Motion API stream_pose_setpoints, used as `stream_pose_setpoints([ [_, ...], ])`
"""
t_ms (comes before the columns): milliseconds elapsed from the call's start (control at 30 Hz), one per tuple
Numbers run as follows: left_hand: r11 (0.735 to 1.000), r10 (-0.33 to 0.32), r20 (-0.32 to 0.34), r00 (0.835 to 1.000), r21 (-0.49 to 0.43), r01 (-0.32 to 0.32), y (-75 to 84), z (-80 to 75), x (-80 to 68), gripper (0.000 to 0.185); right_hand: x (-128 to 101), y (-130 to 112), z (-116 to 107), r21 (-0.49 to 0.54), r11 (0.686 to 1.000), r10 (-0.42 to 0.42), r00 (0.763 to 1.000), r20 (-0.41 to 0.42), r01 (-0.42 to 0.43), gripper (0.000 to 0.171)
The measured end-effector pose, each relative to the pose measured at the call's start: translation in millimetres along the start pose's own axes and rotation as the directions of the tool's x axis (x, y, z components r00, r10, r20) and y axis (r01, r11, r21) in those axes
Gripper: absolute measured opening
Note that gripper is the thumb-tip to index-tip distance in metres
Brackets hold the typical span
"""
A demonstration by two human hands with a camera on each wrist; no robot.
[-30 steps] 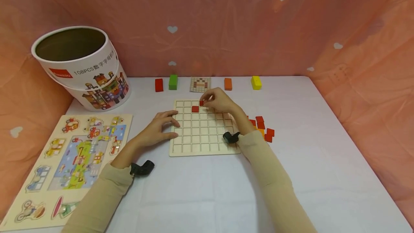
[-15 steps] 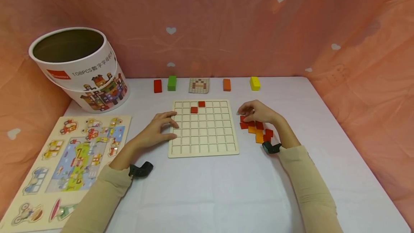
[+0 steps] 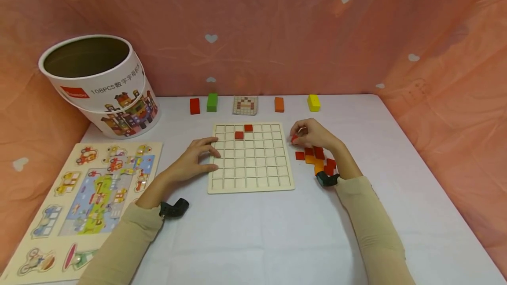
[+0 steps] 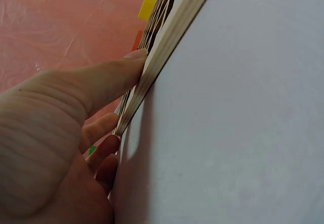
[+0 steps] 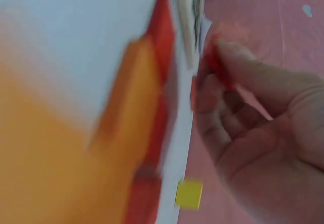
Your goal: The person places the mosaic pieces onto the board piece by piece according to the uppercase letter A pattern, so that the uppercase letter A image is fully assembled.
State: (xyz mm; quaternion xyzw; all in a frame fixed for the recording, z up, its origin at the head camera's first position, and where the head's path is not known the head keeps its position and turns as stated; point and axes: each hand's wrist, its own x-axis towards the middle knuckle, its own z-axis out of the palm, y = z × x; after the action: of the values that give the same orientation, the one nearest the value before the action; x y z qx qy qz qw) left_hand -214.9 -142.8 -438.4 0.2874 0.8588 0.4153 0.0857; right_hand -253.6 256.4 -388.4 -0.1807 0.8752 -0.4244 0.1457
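Note:
A pale wooden grid board (image 3: pixel 251 168) lies flat in the middle of the table, with two red square tiles (image 3: pixel 239 135) in its upper cells, set corner to corner. My left hand (image 3: pixel 194 157) rests at the board's left edge; in the left wrist view the thumb (image 4: pixel 114 79) touches the board's rim and the other fingers lie along it. Right of the board, my right hand (image 3: pixel 313 134) pinches a red tile (image 3: pixel 294 138) between thumb and fingertips. Below that hand lies a loose cluster of red and orange tiles (image 3: pixel 319 167), partly covered by the wrist.
Behind the board stand a red block (image 3: pixel 195 106), a green block (image 3: pixel 212 102), a small pattern card (image 3: pixel 245 105), an orange block (image 3: pixel 279 104) and a yellow block (image 3: pixel 314 103). A big white bucket (image 3: pixel 115 80) and a vehicle puzzle board (image 3: pixel 69 219) occupy the left.
My right hand has left a red tile in the board's top row, moved right to the cluster and picked up another red tile. The left hand has stayed put.

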Motion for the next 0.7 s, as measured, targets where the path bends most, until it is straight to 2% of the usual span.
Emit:
stream_pose_setpoints([
  [200,1.000,-0.001,0.001,1.000,-0.001,0.001,1.1,-0.5,0.4,0.023,35.7,-29.1,12.6,0.062,0.997,-0.033,0.999,-0.017,0.034,0.018],
  [400,1.000,-0.003,-0.001,1.000,-0.002,0.003,0.4,-0.7,-0.9,0.023,69.3,-34.2,36.4,0.100,0.992,-0.075,0.997,0.025,0.073,0.015],
  [700,1.000,-0.009,-0.003,1.000,-0.011,0.009,0.5,0.1,-0.5,0.024,75.1,-39.8,48.4,0.031,0.996,-0.090,0.996,0.024,0.089,0.012],
])
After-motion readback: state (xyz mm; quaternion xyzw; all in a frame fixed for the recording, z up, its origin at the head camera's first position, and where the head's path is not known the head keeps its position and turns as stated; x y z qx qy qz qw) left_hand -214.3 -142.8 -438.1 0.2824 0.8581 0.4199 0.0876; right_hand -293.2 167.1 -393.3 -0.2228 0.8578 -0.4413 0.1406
